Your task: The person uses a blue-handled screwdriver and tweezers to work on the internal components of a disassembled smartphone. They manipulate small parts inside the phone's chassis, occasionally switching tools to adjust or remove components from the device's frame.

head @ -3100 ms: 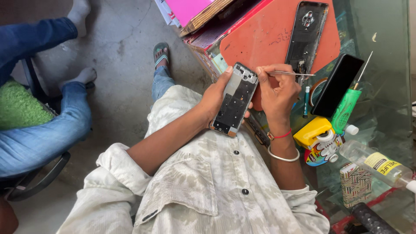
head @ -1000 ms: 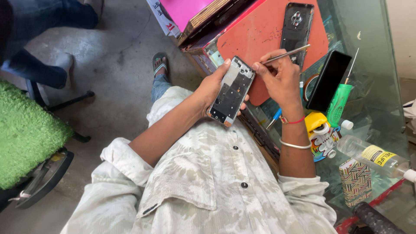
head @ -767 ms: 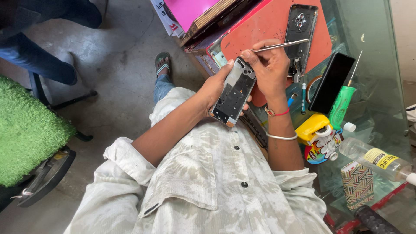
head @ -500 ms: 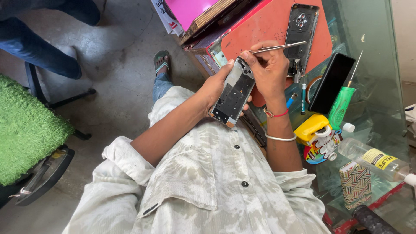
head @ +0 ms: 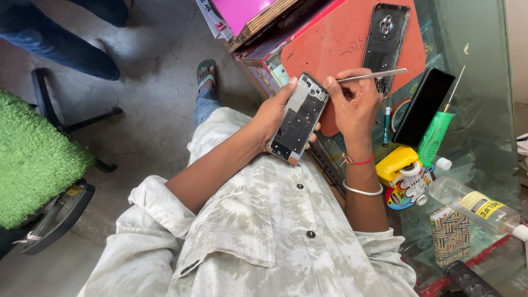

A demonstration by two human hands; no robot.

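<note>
The left hand [head: 273, 113] gripped an opened phone [head: 299, 117] by its edges, fingers wrapped behind it, tilted just above the lap at the frame's centre. The right hand [head: 355, 104] pinched tweezers [head: 369, 75] tightly, their tip resting at the phone's upper edge. It looked like the picking or prising stage at the top of the bare frame; the next move would call for a steady tip and a firm hold on the phone. Right of the hands, on the glass table [head: 484, 82], lay an orange mat [head: 341, 38] with a back cover [head: 385, 38] on it, a dark screen [head: 423, 107], a green screwdriver [head: 434, 132], a clear bottle [head: 473, 203]; a green chair [head: 33, 159] stood at the left
</note>
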